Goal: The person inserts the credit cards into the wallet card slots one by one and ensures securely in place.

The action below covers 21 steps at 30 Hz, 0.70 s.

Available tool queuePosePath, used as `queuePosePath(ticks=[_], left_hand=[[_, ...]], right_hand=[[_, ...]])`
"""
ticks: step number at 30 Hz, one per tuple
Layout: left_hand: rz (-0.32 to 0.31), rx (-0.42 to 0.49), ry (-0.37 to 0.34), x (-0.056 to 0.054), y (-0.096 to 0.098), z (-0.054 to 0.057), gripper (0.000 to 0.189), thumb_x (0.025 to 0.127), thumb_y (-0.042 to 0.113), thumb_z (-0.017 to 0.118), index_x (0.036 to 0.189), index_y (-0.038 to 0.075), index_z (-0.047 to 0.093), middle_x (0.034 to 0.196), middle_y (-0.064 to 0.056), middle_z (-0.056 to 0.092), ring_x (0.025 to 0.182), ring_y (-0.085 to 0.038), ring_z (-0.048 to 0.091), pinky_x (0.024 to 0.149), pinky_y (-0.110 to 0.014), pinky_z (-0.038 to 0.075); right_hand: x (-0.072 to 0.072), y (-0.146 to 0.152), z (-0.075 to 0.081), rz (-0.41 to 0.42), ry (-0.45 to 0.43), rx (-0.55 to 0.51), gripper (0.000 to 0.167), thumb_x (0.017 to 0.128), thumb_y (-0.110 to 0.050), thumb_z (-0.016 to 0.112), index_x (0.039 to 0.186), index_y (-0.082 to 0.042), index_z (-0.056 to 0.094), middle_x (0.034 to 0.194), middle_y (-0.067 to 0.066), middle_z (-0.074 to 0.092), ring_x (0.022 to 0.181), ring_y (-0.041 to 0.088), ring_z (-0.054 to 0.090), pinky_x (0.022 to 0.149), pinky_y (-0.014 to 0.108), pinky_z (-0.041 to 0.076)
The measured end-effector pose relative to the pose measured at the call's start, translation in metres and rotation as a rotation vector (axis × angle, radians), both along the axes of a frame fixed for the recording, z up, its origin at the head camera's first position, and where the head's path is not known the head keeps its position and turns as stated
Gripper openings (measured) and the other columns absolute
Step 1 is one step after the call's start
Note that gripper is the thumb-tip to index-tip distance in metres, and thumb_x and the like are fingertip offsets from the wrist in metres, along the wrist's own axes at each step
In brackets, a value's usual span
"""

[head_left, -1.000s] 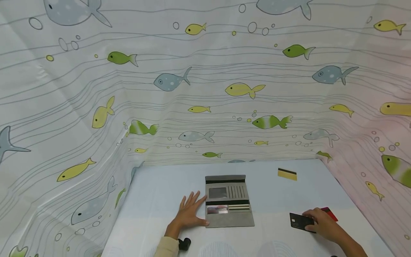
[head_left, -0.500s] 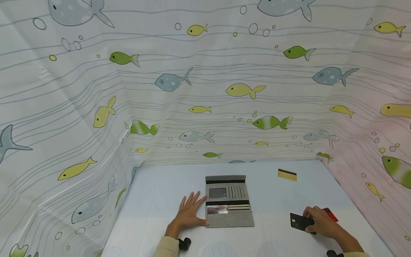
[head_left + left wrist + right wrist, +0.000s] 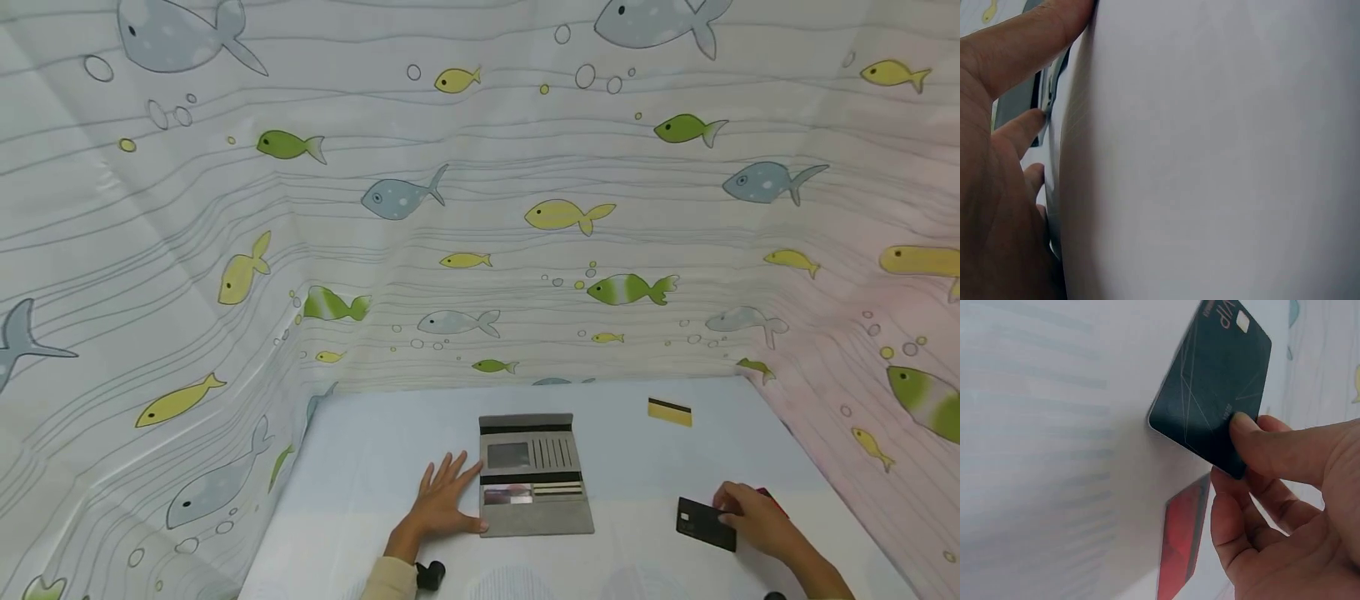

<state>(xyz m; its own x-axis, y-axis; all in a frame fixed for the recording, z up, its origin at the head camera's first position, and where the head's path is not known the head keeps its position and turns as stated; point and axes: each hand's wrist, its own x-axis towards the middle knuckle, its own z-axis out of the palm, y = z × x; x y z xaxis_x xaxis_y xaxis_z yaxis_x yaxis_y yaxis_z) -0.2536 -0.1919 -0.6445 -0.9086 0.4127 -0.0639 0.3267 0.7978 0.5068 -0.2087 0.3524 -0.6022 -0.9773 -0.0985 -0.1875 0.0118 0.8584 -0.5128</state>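
A grey wallet (image 3: 536, 521) lies unfolded in the head view, with card slots, a clear window and several cards tucked into its lower pocket. Along its left edge rests my left hand (image 3: 442, 504), fingers spread, thumb and index finger touching the edge. Over on the right, my right hand (image 3: 757, 521) pinches a black bank card (image 3: 705, 523) by one end, between thumb and fingers. The right wrist view shows the card's chip and "VIP" lettering, and the card is tilted up from the table. Beneath that hand lies a red card (image 3: 1182, 537), partly hidden in the head view.
A gold card (image 3: 670, 412) with a dark stripe lies farther back on the right of the white table (image 3: 390, 417). Fish-patterned sheeting (image 3: 525, 292) encloses the table at the back and both sides.
My right hand has shifted slightly right, showing more of the black card and covering more of the red one. The left hand and wallet stay put.
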Motion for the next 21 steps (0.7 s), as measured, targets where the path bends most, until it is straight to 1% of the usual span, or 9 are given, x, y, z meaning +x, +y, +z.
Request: queuePosePath(ticks=[1, 4, 8, 10, 11, 13, 15, 17, 21], left_hand=[[-0.001, 0.0, 0.0, 0.001, 0.0, 0.0, 0.106, 0.068, 0.064, 0.08, 0.156, 0.025, 0.036, 0.167, -0.012, 0.021, 0.155, -0.042, 0.01, 0.12, -0.067, 0.0], [-0.003, 0.005, -0.003, 0.002, 0.0, 0.0, 0.105, 0.068, 0.063, 0.08, 0.156, 0.025, 0.036, 0.167, -0.012, 0.021, 0.155, -0.042, 0.01, 0.12, -0.067, 0.0], [-0.003, 0.009, -0.009, 0.003, -0.001, 0.0, 0.105, 0.069, 0.063, 0.08, 0.156, 0.025, 0.036, 0.167, -0.012, 0.02, 0.155, -0.042, 0.009, 0.12, -0.067, -0.001], [-0.003, 0.001, -0.01, 0.003, -0.001, 0.0, 0.104, 0.07, 0.063, 0.079, 0.157, 0.026, 0.034, 0.168, -0.011, 0.019, 0.155, -0.042, 0.009, 0.12, -0.067, -0.001], [-0.003, 0.003, -0.006, 0.003, -0.001, 0.001, 0.104, 0.07, 0.063, 0.079, 0.156, 0.026, 0.035, 0.167, -0.012, 0.02, 0.155, -0.042, 0.009, 0.12, -0.067, -0.001], [-0.004, 0.002, 0.0, 0.003, 0.0, 0.002, 0.104, 0.069, 0.062, 0.08, 0.156, 0.026, 0.035, 0.167, -0.012, 0.02, 0.154, -0.043, 0.01, 0.12, -0.067, 0.0], [-0.003, -0.001, 0.002, 0.003, 0.0, 0.003, 0.104, 0.069, 0.062, 0.08, 0.156, 0.026, 0.035, 0.167, -0.012, 0.02, 0.155, -0.042, 0.01, 0.12, -0.067, 0.0], [-0.003, 0.006, 0.003, 0.003, 0.001, 0.004, 0.104, 0.068, 0.062, 0.081, 0.156, 0.026, 0.036, 0.167, -0.012, 0.021, 0.155, -0.042, 0.011, 0.12, -0.067, 0.0], [-0.002, 0.004, 0.002, 0.003, 0.0, 0.003, 0.104, 0.069, 0.062, 0.08, 0.156, 0.025, 0.036, 0.167, -0.012, 0.021, 0.155, -0.041, 0.01, 0.121, -0.067, 0.001]], right_hand=[[0.0, 0.001, 0.001, 0.001, 0.001, -0.008, 0.015, 0.086, -0.002, 0.072, 0.099, -0.007, 0.066, 0.091, 0.001, 0.064, 0.083, 0.014, 0.058, 0.069, 0.031, 0.052], [0.001, 0.002, 0.008, -0.005, -0.007, -0.071, 0.012, 0.09, -0.005, 0.069, 0.102, -0.005, 0.07, 0.094, 0.002, 0.069, 0.077, 0.013, 0.059, 0.062, 0.027, 0.052], [0.0, -0.002, 0.016, -0.054, -0.065, -0.204, 0.02, 0.093, -0.012, 0.067, 0.11, -0.002, 0.071, 0.094, 0.004, 0.069, 0.067, 0.015, 0.054, 0.053, 0.026, 0.048], [-0.001, -0.006, 0.019, -0.073, -0.082, -0.238, 0.023, 0.094, -0.016, 0.067, 0.114, -0.003, 0.071, 0.096, 0.005, 0.07, 0.07, 0.015, 0.055, 0.052, 0.027, 0.048], [-0.001, -0.009, 0.02, -0.068, -0.077, -0.244, 0.025, 0.094, -0.017, 0.067, 0.115, -0.004, 0.071, 0.098, 0.005, 0.07, 0.072, 0.015, 0.057, 0.053, 0.028, 0.049], [-0.002, -0.016, 0.023, -0.055, -0.047, -0.241, 0.024, 0.094, -0.019, 0.068, 0.114, -0.006, 0.072, 0.101, 0.005, 0.072, 0.077, 0.013, 0.061, 0.057, 0.027, 0.052], [-0.004, -0.022, 0.023, -0.021, 0.009, -0.236, 0.022, 0.093, -0.019, 0.069, 0.111, -0.007, 0.074, 0.102, 0.005, 0.074, 0.08, 0.01, 0.064, 0.063, 0.027, 0.055], [-0.006, -0.029, 0.023, 0.014, 0.068, -0.242, 0.019, 0.093, -0.017, 0.069, 0.108, -0.007, 0.074, 0.098, 0.004, 0.074, 0.078, 0.006, 0.064, 0.066, 0.024, 0.055], [-0.011, -0.041, 0.02, 0.057, 0.169, -0.3, 0.015, 0.091, -0.012, 0.07, 0.105, -0.007, 0.075, 0.093, 0.003, 0.073, 0.074, 0.004, 0.063, 0.064, 0.023, 0.056]])
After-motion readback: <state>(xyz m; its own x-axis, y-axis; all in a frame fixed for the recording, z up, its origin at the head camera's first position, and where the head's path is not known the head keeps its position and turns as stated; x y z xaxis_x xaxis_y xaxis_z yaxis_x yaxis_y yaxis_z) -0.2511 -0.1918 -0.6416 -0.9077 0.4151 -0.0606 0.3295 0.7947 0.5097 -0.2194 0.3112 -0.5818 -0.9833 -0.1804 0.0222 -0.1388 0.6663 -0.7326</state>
